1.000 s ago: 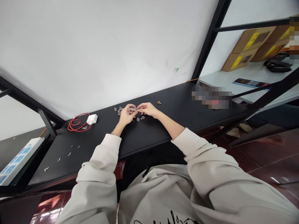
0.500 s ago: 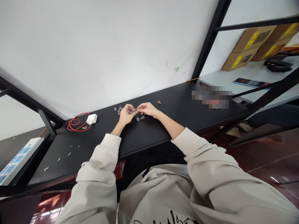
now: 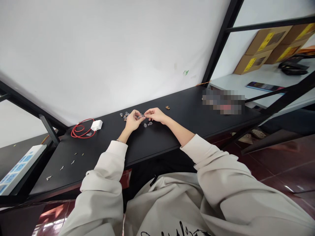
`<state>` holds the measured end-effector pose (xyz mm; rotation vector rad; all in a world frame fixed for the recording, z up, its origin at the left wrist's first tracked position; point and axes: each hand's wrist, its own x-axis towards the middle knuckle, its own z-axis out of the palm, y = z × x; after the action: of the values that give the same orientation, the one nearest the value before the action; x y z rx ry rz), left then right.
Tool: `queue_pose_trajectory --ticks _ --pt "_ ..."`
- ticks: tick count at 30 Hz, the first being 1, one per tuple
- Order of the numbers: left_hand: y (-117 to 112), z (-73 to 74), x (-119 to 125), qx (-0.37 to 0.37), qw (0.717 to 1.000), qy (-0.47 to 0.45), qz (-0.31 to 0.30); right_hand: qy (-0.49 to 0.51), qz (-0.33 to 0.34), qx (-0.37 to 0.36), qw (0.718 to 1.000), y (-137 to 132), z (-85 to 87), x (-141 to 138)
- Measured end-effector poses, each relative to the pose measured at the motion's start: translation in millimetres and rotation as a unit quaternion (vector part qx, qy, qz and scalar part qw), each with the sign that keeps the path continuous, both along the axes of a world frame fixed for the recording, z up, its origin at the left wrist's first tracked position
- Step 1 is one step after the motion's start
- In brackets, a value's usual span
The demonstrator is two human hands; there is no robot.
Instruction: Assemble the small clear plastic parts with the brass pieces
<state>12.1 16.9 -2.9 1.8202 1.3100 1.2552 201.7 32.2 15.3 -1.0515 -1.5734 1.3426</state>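
My left hand [image 3: 133,121] is closed in a pinch around a small clear piece [image 3: 141,116], glassy or plastic, just above the black tabletop. From the other side my right hand [image 3: 156,115] meets it, thumb and fingertips pinched at its right end. Whether a smaller part sits between the right fingertips is too small to tell. In front of the hands lie a few similar clear pieces [image 3: 145,125]. Behind my left hand is a loose group of clear and brownish pieces [image 3: 125,115], partly hidden by it. Small brown bits [image 3: 167,107] lie in a cluster beyond my right hand.
A red cable [image 3: 78,135] lies coiled by a white charger [image 3: 96,125] on the black table [image 3: 157,144]. Small scraps [image 3: 62,168] lie at the left. A blurred-out item [image 3: 223,102] is at the right end. Black frame posts [image 3: 219,42] stand at the sides.
The clear piece has turned slightly between my fingertips, and a brownish tint now shows at it. Both hands stay in nearly the same place.
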Motion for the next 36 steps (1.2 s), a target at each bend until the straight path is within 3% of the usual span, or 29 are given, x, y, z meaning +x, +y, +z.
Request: queue_pose_trajectory --ticks 24,30,36 --pt "-1.5 0.2 0.3 -0.005 0.999 0.04 0.007 -0.015 0.009 0.006 1.0 -0.6 -0.9 0.6" --pt "0.2 -1.6 -1.3 -0.006 0.999 0.046 -0.004 -0.057 0.047 0.035 0.997 1.3 -3.7 3.2" --pt "-1.1 0.9 -1.1 0.001 0.999 0.053 0.002 -0.038 0.044 0.023 0.998 1.4 -2.9 3.0"
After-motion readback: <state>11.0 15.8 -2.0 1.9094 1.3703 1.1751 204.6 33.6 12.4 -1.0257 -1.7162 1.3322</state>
